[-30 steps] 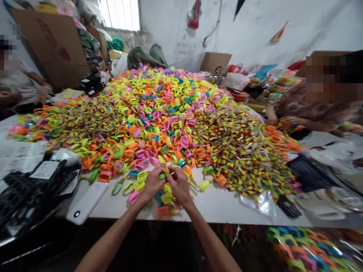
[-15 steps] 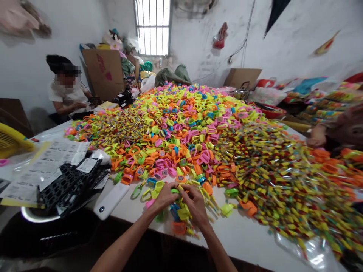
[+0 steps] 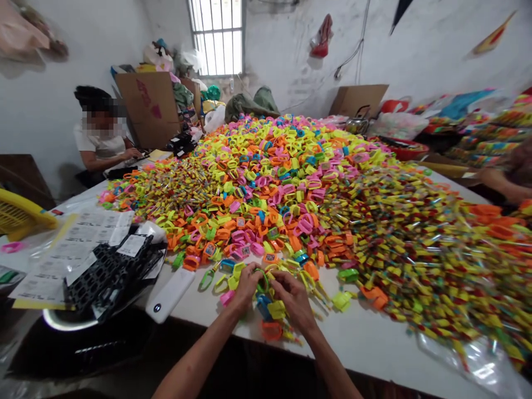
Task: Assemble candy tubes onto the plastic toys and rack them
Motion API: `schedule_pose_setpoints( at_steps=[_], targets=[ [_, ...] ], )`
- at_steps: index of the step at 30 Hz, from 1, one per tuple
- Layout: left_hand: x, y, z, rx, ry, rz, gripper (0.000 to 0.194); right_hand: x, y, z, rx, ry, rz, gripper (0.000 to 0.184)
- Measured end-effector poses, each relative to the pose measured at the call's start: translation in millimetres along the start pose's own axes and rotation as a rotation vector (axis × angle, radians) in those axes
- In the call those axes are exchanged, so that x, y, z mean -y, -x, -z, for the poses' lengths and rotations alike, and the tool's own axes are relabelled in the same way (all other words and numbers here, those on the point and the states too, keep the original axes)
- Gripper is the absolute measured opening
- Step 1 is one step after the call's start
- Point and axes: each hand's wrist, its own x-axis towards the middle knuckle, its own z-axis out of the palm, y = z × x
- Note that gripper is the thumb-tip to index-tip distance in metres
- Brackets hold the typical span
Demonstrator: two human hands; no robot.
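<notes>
Green loop (image 3: 266, 282), right of white device (image 3: 174, 293), now shows wider, still in work: my left hand (image 3: 247, 287) pinches it, right hand (image 3: 292, 297) unclear.

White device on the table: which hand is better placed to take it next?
Probably the left hand: it is nearer the white device, though it seems to hold a green band; the right hand is farther.

No text is legible, neither on the printed sheets (image 3: 62, 263) nor on the marked carton (image 3: 135, 113).
</notes>
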Motion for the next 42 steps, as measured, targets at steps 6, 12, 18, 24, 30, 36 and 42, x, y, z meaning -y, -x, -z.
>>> schedule_pose_setpoints(
  at_steps=[6,12,18,24,30,36,42],
  targets=[
    [-16.1,6.8,6.1,0.095,-0.007,0.027,0.005,18.5,-3.3,3.7,0.05,-0.012,-0.008,0.037],
    [-28.6,11.1,2.6,0.11,0.087,0.111,0.015,33.1,-4.4,14.3,0.049,0.005,0.001,0.023],
    [-28.4,4.8,2.7,0.123,0.021,0.12,0.023,31.7,-8.6,31.5,0.087,-0.077,-0.071,0.03],
    [-38.2,12.8,-3.2,0.151,-0.149,0.124,0.022,34.6,-6.3,39.0,0.209,-0.138,-0.104,0.029],
    [-47.3,12.8,-12.1,0.235,-0.24,0.132,0.015,30.7,-9.7,47.0,0.29,-0.231,-0.045,0.025],
    [-40.0,6.4,-6.0,0.305,-0.214,0.181,0.017,16.0,-18.6,54.8,0.379,-0.2,-0.066,0.029],
    [-35.3,1.3,-2.1,0.498,-0.196,0.277,0.031,12.7,-17.0,60.6,0.407,-0.124,-0.042,0.028]
  ],
)
